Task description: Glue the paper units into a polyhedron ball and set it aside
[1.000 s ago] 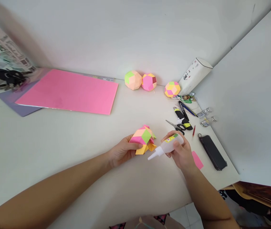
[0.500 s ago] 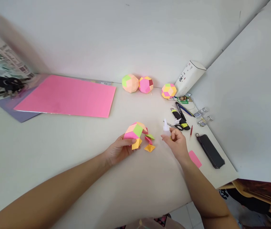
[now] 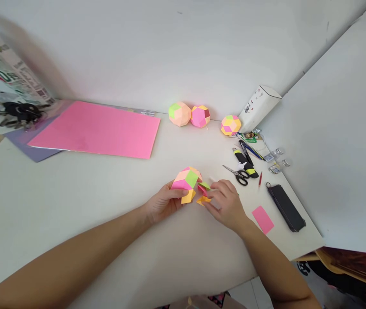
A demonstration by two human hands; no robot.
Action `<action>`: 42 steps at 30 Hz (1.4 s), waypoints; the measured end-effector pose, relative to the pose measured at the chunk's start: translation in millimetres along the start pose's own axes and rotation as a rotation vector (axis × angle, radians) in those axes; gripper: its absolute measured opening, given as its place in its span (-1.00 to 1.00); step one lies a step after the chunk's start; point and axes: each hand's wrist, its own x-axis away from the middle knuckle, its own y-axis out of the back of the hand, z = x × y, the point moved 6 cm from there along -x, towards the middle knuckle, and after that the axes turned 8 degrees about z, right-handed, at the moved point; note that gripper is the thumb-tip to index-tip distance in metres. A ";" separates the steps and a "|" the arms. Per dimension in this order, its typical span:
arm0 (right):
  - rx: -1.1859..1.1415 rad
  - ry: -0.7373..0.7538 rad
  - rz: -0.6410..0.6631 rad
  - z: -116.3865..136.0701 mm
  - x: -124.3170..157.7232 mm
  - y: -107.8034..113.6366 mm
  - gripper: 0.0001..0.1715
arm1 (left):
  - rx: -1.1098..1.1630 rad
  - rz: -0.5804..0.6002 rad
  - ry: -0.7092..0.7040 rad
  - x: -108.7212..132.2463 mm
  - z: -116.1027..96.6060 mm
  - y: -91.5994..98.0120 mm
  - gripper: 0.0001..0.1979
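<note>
In my left hand (image 3: 165, 201) is a partly built paper ball (image 3: 183, 178) of pink, peach and green faces, with a yellow-orange flap (image 3: 188, 197) hanging below. Its fingers are closed round the left side, thumb on the front. My right hand (image 3: 226, 204) is beside several small folded paper pieces. Its fingers are apart, with the thumb and fingertips at the orange piece (image 3: 201, 200); whether they pinch it is unclear. Near that hand are a red-pink piece (image 3: 202, 190) and a green piece (image 3: 205, 186). A white tip (image 3: 212, 179) shows behind the right fingers, the rest hidden.
Finished paper balls (image 3: 179, 114) stand along the wall. A pink sheet (image 3: 99, 131) lies at the left. Scissors (image 3: 241, 177), a black-and-yellow cutter (image 3: 246, 164), a pink paper slip (image 3: 263, 219) and a black case (image 3: 286, 208) lie at the right.
My right hand no longer holds the white-tipped glue bottle upright. It has moved left and down to the folded pieces. My left hand still holds the paper ball; the view has shifted slightly.
</note>
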 end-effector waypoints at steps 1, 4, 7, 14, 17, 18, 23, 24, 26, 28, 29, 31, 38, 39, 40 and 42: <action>-0.003 0.035 0.059 4.5 -0.1 -4.9 -0.85 | 0.004 -0.003 0.008 0.3 0.4 0.0 -0.80; 0.009 0.056 0.177 9.3 1.0 -18.2 -0.86 | 0.015 -0.007 0.023 1.1 1.1 -1.0 -0.75; 0.006 0.061 0.176 8.8 1.4 -23.5 -0.87 | 0.002 -0.011 0.036 1.7 1.5 -2.6 -0.72; -0.247 0.069 -0.001 11.5 1.2 -8.9 -0.88 | -0.053 -0.018 0.012 0.7 -1.5 -2.5 -0.72; -0.534 -0.104 -0.058 4.7 3.8 -1.0 -0.93 | -0.048 -0.012 0.021 0.4 -1.7 -2.6 -0.72; -0.642 -0.203 -0.037 0.5 5.0 -2.3 -0.95 | -0.047 -0.007 0.029 0.4 -1.5 -2.9 -0.71; -1.149 -0.631 0.117 -14.2 13.2 -24.1 -0.78 | -0.087 0.005 0.047 0.1 -1.2 -4.5 -0.70; -1.205 -0.669 0.124 -15.7 13.8 -27.9 -0.74 | -0.091 0.006 0.046 0.1 -1.1 -4.8 -0.70; -1.284 -0.716 0.134 -17.8 14.6 -34.9 -0.69 | -0.098 0.014 0.043 0.2 -0.8 -5.9 -0.69; -1.360 -0.737 0.152 -17.5 15.4 -41.0 -0.67 | -0.114 0.026 0.040 0.4 -0.4 -7.1 -0.63; -1.394 -0.739 0.162 -16.7 15.8 -43.2 -0.66 | -0.125 0.029 0.042 0.5 -0.1 -7.3 -0.60; -1.436 -0.743 0.171 -15.2 16.6 -45.6 -0.66 | -0.141 0.025 0.046 0.7 0.5 -7.2 -0.57; -1.438 -0.755 0.163 -14.0 17.5 -46.0 -0.68 | -0.142 0.036 0.058 0.8 1.1 -8.3 -0.55; -1.439 -0.754 0.161 -13.7 17.4 -45.9 -0.68 | -0.143 0.039 0.057 0.8 0.9 -8.6 -0.55; -1.442 -0.754 0.161 -13.4 17.3 -45.9 -0.68 | -0.145 0.037 0.056 0.8 0.7 -8.6 -0.55; -1.451 -0.750 0.159 -12.5 16.9 -45.6 -0.68 | -0.146 0.027 0.056 1.0 0.5 -8.1 -0.54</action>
